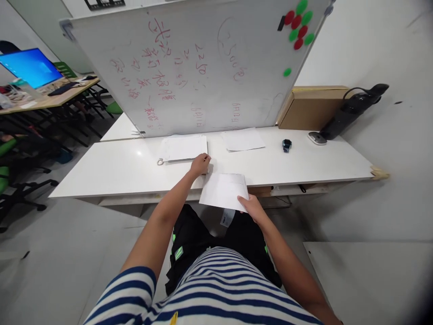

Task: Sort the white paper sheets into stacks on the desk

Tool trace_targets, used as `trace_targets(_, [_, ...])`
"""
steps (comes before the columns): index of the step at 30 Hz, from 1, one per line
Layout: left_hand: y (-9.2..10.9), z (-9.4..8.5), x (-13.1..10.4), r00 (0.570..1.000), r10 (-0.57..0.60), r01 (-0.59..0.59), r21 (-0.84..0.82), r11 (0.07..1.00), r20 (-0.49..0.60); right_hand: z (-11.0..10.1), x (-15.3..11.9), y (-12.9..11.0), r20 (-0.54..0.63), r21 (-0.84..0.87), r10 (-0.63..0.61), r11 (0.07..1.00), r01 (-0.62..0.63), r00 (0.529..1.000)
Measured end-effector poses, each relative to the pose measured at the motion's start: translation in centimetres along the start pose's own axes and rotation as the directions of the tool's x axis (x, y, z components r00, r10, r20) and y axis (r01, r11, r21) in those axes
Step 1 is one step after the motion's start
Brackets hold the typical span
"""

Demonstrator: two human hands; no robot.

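Note:
A white sheet of paper [223, 190], perhaps more than one layer, hangs over the front edge of the white table. My right hand [251, 207] grips its lower right corner, thumb on top. My left hand [200, 164] is closed at the sheet's upper left corner; its fingertips are pressed together, and what they pinch is too small to make out. Just beyond that hand lies a stack of white paper [184, 148], with a small ring [160, 161] at its near left corner. More loose white sheets [245, 139] lie to the right of the stack.
A whiteboard [209, 99] with red writing and magnets stands along the back of the table [108, 167]. To the right are a wristwatch [287, 145], a computer mouse [317, 138], a cardboard box [307, 110] and a black bottle-like device [350, 112]. A shelf runs underneath.

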State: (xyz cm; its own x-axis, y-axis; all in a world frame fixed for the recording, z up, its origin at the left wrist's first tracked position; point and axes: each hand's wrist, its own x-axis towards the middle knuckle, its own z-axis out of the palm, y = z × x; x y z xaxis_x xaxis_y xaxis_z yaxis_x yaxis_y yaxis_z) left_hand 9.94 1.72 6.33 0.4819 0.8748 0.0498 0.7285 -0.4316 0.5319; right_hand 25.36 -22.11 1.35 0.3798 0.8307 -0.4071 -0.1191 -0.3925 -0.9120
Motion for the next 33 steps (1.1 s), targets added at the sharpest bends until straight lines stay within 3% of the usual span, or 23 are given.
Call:
trace_targets(5, [-1.9, -1.9, -2.3, 0.978, 0.019, -0.029, -0.045, 0.999, -0.208, -2.4, -0.7, -0.3, -0.067, -0.047, -0.024, 0.999, 0.021, 0.997])
trace_targets(11, [-5.9, -1.8, -5.9, 0.955, -0.194, 0.151, -0.194, 0.969, -0.227, -5.9, -2.3, -0.9, -0.126, -0.043, 0.005, 0.999, -0.01, 0.992])
trace_targets(15, [-6.7, -1.3, -6.4, 0.948, -0.211, 0.161, -0.211, 0.964, -0.24, -7.1, -3.8, -2.0, -0.164, -0.105, -0.026, 0.994, 0.009, 0.986])
trace_targets(19, [-6.7, -1.2, -6.3, 0.962, -0.128, 0.091, -0.158, 0.983, -0.242, -7.5, -5.1, -3.2, -0.134, -0.17, -0.032, 0.985, 0.009, 0.99])
trace_targets(22, [-6.8, -1.2, -6.4, 0.961, -0.134, 0.086, -0.197, 0.977, -0.241, -7.3, -5.2, -3.5, -0.106, -0.182, -0.041, 0.983, 0.021, 0.994])
trace_targets(27, [-7.0, -1.0, -6.4, 0.955, -0.174, 0.12, -0.224, 0.967, -0.239, -6.5, -4.4, -2.8, -0.135, -0.188, -0.034, 0.982, 0.008, 0.99])
trace_targets(33, [-7.4, -0.8, -6.1, 0.958, -0.116, 0.064, -0.196, 0.978, -0.264, -6.4, -3.7, -1.6, -0.142, -0.177, -0.004, 0.984, -0.021, 0.99])
